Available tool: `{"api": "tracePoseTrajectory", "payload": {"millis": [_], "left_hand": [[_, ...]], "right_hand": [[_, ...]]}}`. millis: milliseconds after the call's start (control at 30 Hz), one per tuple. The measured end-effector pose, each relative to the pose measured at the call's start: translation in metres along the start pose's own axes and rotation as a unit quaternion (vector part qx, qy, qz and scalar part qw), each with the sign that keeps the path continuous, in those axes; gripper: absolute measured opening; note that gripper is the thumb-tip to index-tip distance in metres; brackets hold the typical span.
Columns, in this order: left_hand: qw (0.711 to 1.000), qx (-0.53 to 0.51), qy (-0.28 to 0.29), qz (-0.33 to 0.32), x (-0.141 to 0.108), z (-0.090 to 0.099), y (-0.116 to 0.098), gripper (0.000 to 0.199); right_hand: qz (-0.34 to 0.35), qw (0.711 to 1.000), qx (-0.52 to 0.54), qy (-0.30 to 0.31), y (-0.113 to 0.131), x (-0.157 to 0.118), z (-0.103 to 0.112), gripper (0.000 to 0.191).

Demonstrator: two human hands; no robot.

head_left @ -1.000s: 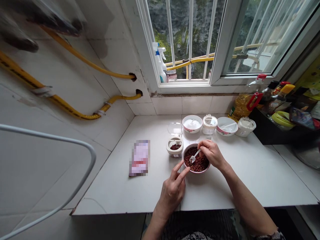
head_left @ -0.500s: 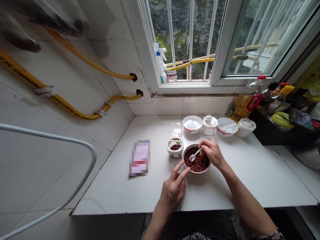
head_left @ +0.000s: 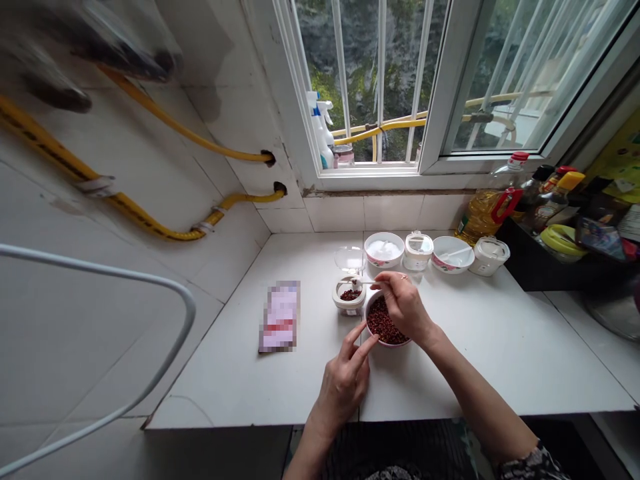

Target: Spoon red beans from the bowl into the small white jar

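Observation:
A small white spoon (head_left: 370, 283) is pinched in my right hand (head_left: 406, 308), its scoop over the mouth of a small white-rimmed seasoning jar (head_left: 349, 309). Dark red grains that look like Sichuan peppercorns (head_left: 349, 295) lie inside that jar. More of the same grains (head_left: 384, 321) fill a bowl (head_left: 396, 345) just right of it, partly covered by my right hand. My left hand (head_left: 347, 380) holds the near left rim of the bowl between thumb and forefinger. The jar's clear lid (head_left: 349, 259) stands raised behind it.
Behind stand a bowl of white powder or grains (head_left: 384, 251), a second jar (head_left: 418, 251), a bowl with a white spoon (head_left: 453, 255) and a third jar (head_left: 491, 257). A blurred purple packet (head_left: 280, 317) lies left. An oil bottle (head_left: 483, 212) stands at the back right.
My right hand has moved left with the spoon, from over the bowl to over the jar's opening. My left hand stays at the bowl's rim.

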State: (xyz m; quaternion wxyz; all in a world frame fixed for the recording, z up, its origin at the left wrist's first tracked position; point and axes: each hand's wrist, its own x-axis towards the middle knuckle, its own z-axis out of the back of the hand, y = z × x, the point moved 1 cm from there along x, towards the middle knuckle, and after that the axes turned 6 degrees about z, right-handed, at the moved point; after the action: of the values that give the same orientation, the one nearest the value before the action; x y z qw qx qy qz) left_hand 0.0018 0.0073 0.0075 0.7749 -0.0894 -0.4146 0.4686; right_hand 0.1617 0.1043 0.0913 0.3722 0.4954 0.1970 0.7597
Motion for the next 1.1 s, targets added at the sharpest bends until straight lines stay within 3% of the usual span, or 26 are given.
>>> {"api": "tracePoseTrajectory", "payload": {"millis": [67,133,267,367,500,667,800,1000,1100], "left_hand": [[1.000,0.000,-0.002,0.001,0.000,0.000,0.000,0.053],[1.000,0.004,-0.002,0.003,0.000,-0.001,0.001,0.054],[1.000,0.010,-0.005,0.000,0.001,-0.001,0.001,0.054],[1.000,0.011,-0.012,-0.005,0.002,-0.001,0.001,0.053],[1.000,0.012,-0.018,-0.008,0.002,-0.001,0.000,0.051],[1.000,0.012,-0.012,-0.005,0.002,-0.001,0.001,0.052],[1.000,0.018,-0.015,-0.006,0.003,-0.001,0.001,0.054],[0.999,0.031,-0.024,-0.009,0.004,0.000,0.000,0.052],[0.999,0.032,-0.019,-0.009,0.003,0.000,0.001,0.053]], "right_hand": [[0.069,0.996,-0.046,0.027,0.002,-0.001,-0.003,0.017],[0.088,0.994,-0.058,0.020,0.002,-0.002,0.001,0.018],[0.001,0.999,-0.033,-0.039,-0.006,-0.006,0.025,0.013],[-0.047,0.999,-0.007,0.007,-0.017,-0.011,0.042,0.014],[-0.020,0.996,-0.076,0.043,-0.025,-0.013,0.055,0.017],[0.067,0.979,-0.179,0.073,-0.028,-0.012,0.055,0.020],[0.085,0.971,-0.208,0.081,-0.031,-0.014,0.049,0.020],[0.062,0.983,-0.107,0.135,-0.026,-0.017,0.037,0.022],[0.042,0.990,-0.068,0.120,-0.022,-0.016,0.038,0.020]]}}
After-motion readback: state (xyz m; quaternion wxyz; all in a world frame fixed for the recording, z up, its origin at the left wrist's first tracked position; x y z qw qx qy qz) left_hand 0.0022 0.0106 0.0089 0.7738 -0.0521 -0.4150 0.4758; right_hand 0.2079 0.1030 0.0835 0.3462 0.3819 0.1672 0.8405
